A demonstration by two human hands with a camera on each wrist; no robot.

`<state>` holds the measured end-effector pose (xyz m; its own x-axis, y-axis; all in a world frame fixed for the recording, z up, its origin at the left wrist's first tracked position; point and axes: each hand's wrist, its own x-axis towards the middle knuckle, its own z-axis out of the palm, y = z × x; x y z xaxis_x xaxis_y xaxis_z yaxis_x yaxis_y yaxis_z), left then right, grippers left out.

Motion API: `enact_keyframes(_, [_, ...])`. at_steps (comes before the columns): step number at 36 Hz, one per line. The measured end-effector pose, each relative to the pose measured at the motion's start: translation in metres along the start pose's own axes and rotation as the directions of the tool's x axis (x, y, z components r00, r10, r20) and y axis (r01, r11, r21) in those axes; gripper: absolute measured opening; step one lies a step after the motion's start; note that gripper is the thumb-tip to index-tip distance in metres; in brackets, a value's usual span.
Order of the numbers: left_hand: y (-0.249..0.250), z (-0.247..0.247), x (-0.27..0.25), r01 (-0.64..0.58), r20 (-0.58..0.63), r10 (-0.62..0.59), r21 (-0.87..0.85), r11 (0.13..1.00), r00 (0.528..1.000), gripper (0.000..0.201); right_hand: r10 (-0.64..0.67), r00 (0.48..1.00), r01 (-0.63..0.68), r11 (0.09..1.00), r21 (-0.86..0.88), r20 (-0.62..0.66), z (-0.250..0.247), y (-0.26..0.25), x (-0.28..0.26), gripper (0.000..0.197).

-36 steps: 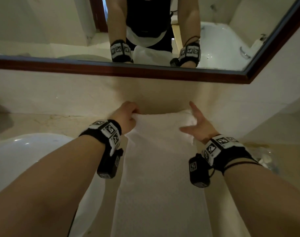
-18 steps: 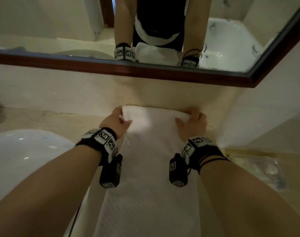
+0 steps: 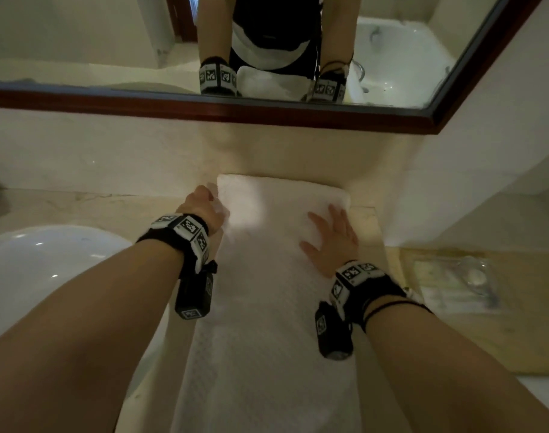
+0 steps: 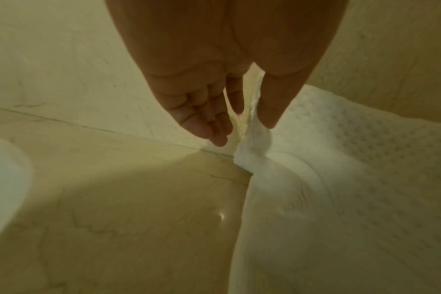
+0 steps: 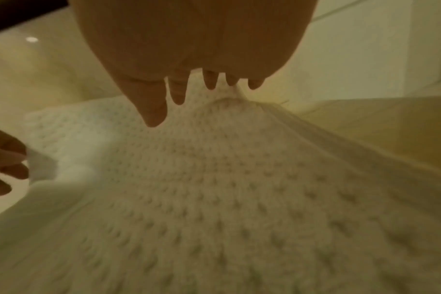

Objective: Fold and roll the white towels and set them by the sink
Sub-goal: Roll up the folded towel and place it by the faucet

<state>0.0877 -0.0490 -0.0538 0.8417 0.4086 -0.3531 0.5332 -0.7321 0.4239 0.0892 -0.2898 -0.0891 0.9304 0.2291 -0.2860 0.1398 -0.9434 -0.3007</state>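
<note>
White towel (image 3: 267,276) at the desk's (image 3: 79,210) far edge, end folded: left grip (image 3: 204,207) pinches its edge, right grip (image 3: 332,242) lies flat, released; rolling evenly looks next.

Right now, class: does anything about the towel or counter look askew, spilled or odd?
The towel is bunched into a pucker at its far left corner, where the left hand pinches it; the right hand lies flat on it. Nothing looks spilled or damaged.

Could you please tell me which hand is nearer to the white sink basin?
Left. The left hand pinches the white towel's left edge, on the sink basin's side; the right hand rests flat on the towel's right half, farther away.
</note>
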Motion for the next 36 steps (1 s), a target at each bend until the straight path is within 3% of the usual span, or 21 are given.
enact_keyframes(6, [-0.014, 0.006, -0.026, -0.055, 0.021, 0.054, 0.086, 0.995, 0.998, 0.048, 0.001, 0.974, 0.021, 0.995, -0.094, 0.229, -0.005, 0.002, -0.023, 0.071])
enact_keyframes(10, [-0.024, 0.018, -0.050, -0.187, 0.148, 0.155, 0.237, 0.953, 0.977, 0.052, 0.015, 0.978, 0.030, 0.978, -0.207, 0.210, 0.005, 0.000, -0.049, 0.072])
enact_keyframes(13, [-0.028, 0.030, -0.068, -0.349, 0.294, 0.243, 0.394, 0.850, 0.924, 0.057, 0.015, 0.967, 0.049, 0.968, -0.245, 0.253, 0.016, -0.003, -0.068, 0.071])
enact_keyframes(16, [-0.041, 0.049, -0.086, -0.431, 0.435, 0.184, 0.583, 0.689, 0.882, 0.069, 0.023, 0.947, 0.071, 0.958, -0.278, 0.322, 0.035, -0.002, -0.089, 0.071])
enact_keyframes(18, [-0.053, 0.060, -0.098, -0.448, 0.450, 0.156, 0.670, 0.591, 0.879, 0.072, 0.032, 0.936, 0.078, 0.952, -0.296, 0.351, 0.049, 0.002, -0.103, 0.072])
enact_keyframes(20, [-0.062, 0.066, -0.109, -0.506, 0.467, 0.218, 0.683, 0.527, 0.857, 0.070, 0.057, 0.939, 0.052, 0.951, -0.303, 0.340, 0.056, 0.006, -0.115, 0.071])
enact_keyframes(24, [-0.067, 0.065, -0.118, -0.583, 0.574, 0.223, 0.578, 0.571, 0.788, 0.079, 0.066, 0.938, 0.037, 0.957, -0.288, 0.341, 0.056, 0.003, -0.131, 0.078])
enact_keyframes(28, [-0.072, 0.075, -0.127, -0.518, 0.523, 0.195, 0.589, 0.621, 0.830, 0.098, -0.019, 0.882, 0.162, 0.951, -0.264, 0.471, 0.064, 0.006, -0.158, 0.089])
enact_keyframes(32, [-0.071, 0.078, -0.132, -0.463, 0.459, 0.197, 0.591, 0.660, 0.866, 0.104, 0.074, 0.905, 0.056, 0.955, -0.291, 0.418, 0.074, 0.016, -0.175, 0.081])
enact_keyframes(36, [-0.072, 0.078, -0.146, -0.430, 0.420, 0.186, 0.619, 0.657, 0.888, 0.097, 0.142, 0.925, -0.032, 0.953, -0.301, 0.353, 0.082, 0.011, -0.179, 0.078])
